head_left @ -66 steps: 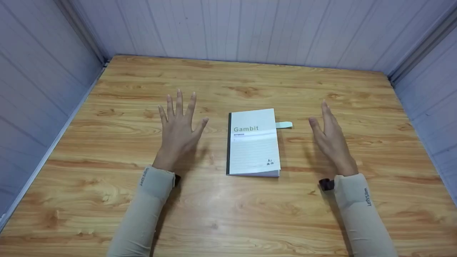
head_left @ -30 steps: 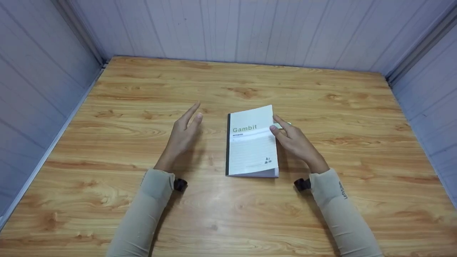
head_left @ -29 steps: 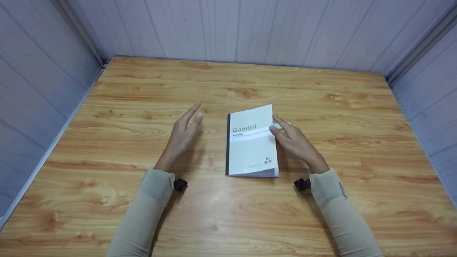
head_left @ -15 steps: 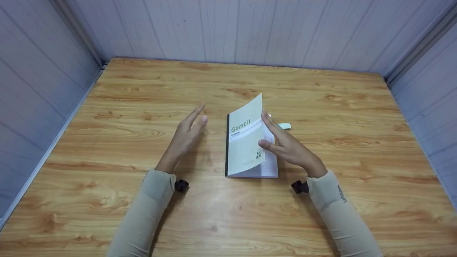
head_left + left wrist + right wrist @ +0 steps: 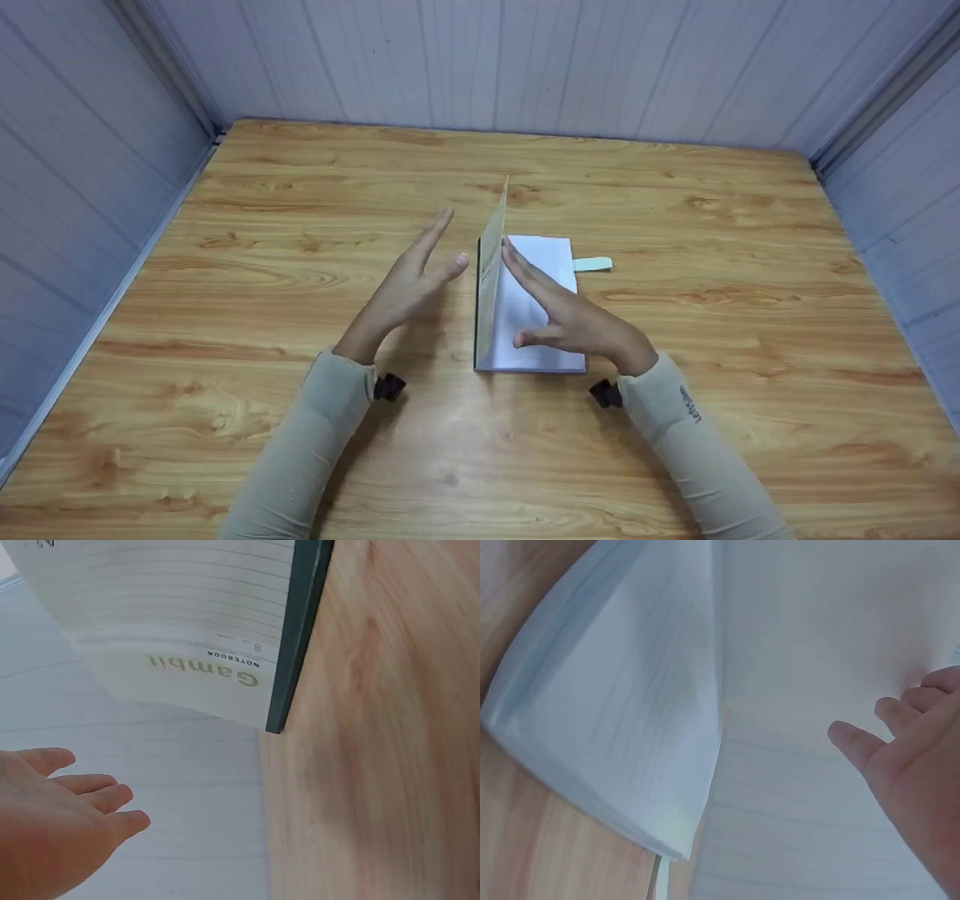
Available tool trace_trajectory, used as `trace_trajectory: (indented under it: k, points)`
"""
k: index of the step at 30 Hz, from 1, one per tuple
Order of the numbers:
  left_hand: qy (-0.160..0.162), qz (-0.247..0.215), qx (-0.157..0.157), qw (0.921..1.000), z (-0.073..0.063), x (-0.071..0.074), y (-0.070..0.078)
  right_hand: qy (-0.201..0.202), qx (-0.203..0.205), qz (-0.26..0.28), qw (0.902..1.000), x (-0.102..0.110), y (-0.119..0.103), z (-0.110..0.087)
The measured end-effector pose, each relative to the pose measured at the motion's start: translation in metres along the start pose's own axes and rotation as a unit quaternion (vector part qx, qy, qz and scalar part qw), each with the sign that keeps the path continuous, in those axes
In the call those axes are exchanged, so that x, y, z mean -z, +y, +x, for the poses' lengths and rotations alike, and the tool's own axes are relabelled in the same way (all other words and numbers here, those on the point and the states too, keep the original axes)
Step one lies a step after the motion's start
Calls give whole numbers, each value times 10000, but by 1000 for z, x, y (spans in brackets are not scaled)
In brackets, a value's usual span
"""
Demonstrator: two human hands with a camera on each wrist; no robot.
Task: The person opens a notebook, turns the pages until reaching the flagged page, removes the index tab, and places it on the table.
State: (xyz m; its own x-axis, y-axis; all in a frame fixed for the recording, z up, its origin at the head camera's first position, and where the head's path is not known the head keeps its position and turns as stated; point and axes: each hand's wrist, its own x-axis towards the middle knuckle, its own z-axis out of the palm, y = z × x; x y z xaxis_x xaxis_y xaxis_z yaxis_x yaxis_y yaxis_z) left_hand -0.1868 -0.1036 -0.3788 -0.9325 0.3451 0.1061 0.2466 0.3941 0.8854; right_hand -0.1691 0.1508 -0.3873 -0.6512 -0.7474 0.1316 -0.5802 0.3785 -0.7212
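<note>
A notebook (image 5: 536, 360) lies on the table, its dark spine on the left. The front cover (image 5: 491, 277), printed "Gambit", stands nearly upright, baring a white page. My right hand (image 5: 581, 319) is over that page, its fingers straight and touching the inside of the cover; the thumb points left. Left of the cover, my left hand (image 5: 409, 285) hovers with fingers extended and holds nothing. The left wrist view shows the cover's printed face (image 5: 172, 630) and the dark spine (image 5: 300, 630). In the right wrist view are the cover's blank inside (image 5: 810, 637) and the lined page (image 5: 630, 690).
A pale green tab (image 5: 592, 264) sticks out from the notebook's right edge. The wood-grain table (image 5: 712, 217) meets panelled walls (image 5: 495, 67) at the back and sides. A small black device (image 5: 390, 387) sits at each wrist.
The right hand has reached the notebook from the right and swung its cover leftward, from nearly flat to nearly upright. My left hand has turned and come closer to the spine.
</note>
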Motion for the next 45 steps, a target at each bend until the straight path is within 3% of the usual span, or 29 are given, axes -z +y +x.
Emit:
trace_trajectory:
  k: [5,11,21,28,32,37,41,45]
  points:
    - [-363,229,-31,9991,-2,-1,8,-246,191,-242,9992,-6,-3,6]
    - [-736,471,-255,9958,-4,6,10,-257,180,-511,9982,-9,-6,7]
    - [-1173,1156,-768,9834,-7,32,8,-177,-306,-697,9969,-8,10,-3]
    - [-1405,1463,-865,9754,-10,47,9,-575,-1114,-492,9909,-2,25,-13]
    - [-1560,1544,-941,9711,-12,53,7,-930,-1276,-534,9860,1,33,-18]
    - [-1608,2116,-634,9620,-15,58,3,-1510,-1350,-850,9756,5,40,-24]
    - [-1612,2852,-256,9445,-16,60,-3,-1794,-1475,-1182,9655,8,43,-29]
    - [-1684,3230,62,9313,-17,59,-12,-1901,-1555,-1291,9607,13,46,-34]
